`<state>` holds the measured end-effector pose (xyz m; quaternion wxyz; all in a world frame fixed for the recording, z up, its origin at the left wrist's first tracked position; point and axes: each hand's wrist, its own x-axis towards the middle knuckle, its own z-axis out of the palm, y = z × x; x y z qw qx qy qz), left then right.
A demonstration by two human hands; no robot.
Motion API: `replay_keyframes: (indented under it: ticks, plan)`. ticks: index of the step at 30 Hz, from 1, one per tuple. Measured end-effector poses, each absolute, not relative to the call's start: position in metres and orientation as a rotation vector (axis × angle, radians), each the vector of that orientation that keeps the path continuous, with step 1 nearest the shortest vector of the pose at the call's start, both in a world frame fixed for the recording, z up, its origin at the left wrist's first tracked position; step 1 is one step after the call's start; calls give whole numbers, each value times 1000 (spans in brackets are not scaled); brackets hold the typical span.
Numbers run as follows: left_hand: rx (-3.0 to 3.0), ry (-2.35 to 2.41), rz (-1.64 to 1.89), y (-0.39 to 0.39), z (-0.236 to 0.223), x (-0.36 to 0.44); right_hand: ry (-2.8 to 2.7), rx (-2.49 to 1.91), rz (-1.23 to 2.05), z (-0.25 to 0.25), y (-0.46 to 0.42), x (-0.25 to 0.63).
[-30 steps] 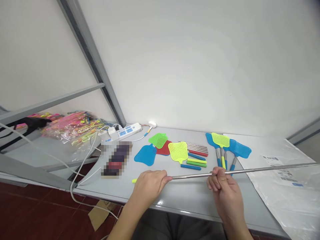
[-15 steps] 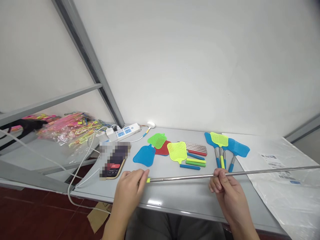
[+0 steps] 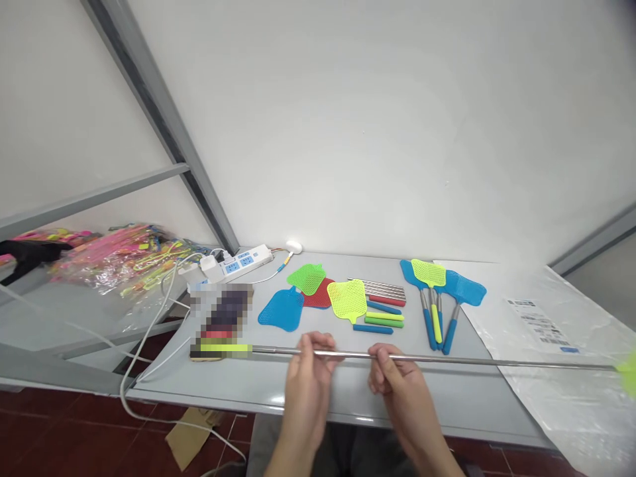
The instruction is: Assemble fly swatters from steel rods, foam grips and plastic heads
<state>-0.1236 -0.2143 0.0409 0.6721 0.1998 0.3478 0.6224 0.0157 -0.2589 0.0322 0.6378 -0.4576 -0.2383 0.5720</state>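
Two bare hands are closed around one long, thin stainless steel rod [image 3: 427,358], held level above the pale grey desk [image 3: 209,379]. Left hand [image 3: 305,377] and right hand [image 3: 402,391] sit near mid-shaft, just apart. Even spacing and a level shaft look right for control; the long right overhang is the weak spot. Neon yellow-green plastic sleeve [image 3: 223,347] on left end lines up with a pixelated phone-like object [image 3: 221,318]; contact can't be told. Right end crosses a white plastic mailer [image 3: 556,351] to a blurred neon tip [image 3: 627,373]. Beyond the hands: short blue and green foam grips [image 3: 383,320], a bundle of short steel tubes [image 3: 385,290], blue, green, red and yellow mesh swatter heads [image 3: 318,295], three assembled fly swatters [image 3: 430,291]. Farther: white power strip [image 3: 237,262], bagged pink plastic items [image 3: 119,262].
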Motion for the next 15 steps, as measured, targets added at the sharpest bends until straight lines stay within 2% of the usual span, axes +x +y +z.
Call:
replay_keyframes:
  ticks: [4, 15]
  plan:
    - [362, 685, 1343, -221, 41, -106, -515, -1026, 1284, 32, -259, 19]
    - [273, 531, 1529, -190, 73, -135, -464, -972, 1144, 52, -254, 44]
